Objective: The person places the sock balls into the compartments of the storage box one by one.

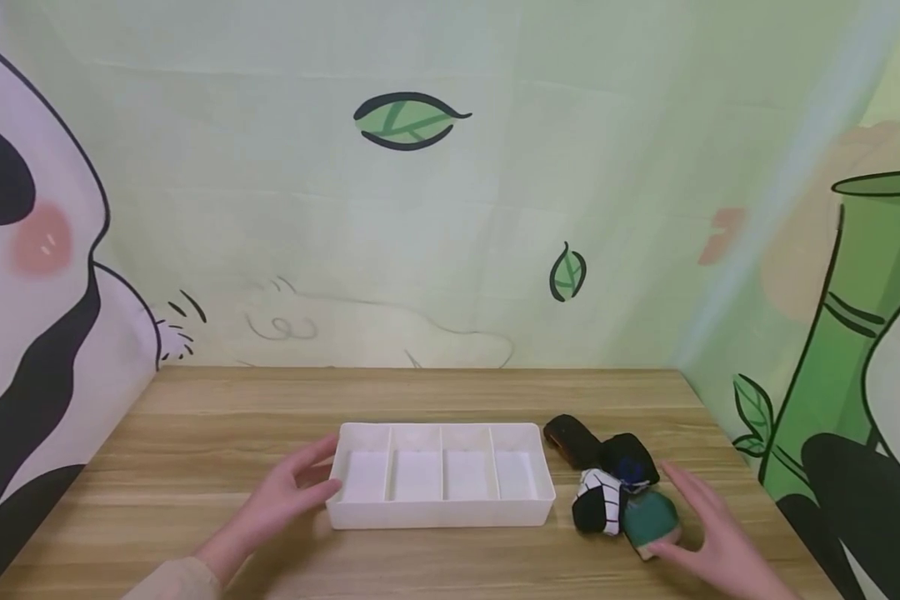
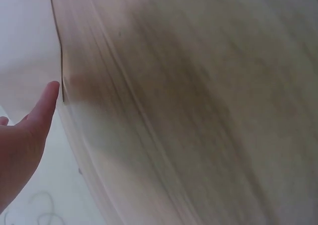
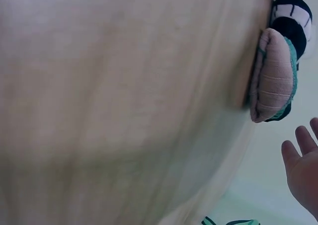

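Note:
A white box point(image 1: 442, 515) with a row of compartments stands on the table, its compartments bare inside. At its left end is my left hand point(image 1: 285, 496), thumb extended to the front corner and fingers at the back one. Several rolled-up socks lie in a cluster off the box's right end: a green one with a beige underside point(image 1: 651, 518), a black-and-white one point(image 1: 610, 500), a black one with a blue mark point(image 1: 630, 457) and a dark one point(image 1: 572, 440). Beside the green sock, my right hand point(image 1: 712, 533) spreads its fingers, holding nothing.
The wood-grain table point(image 1: 420, 396) runs back to a wall hanging point(image 1: 450, 208) printed with leaves, pandas and bamboo. The hanging also closes in the left and right sides.

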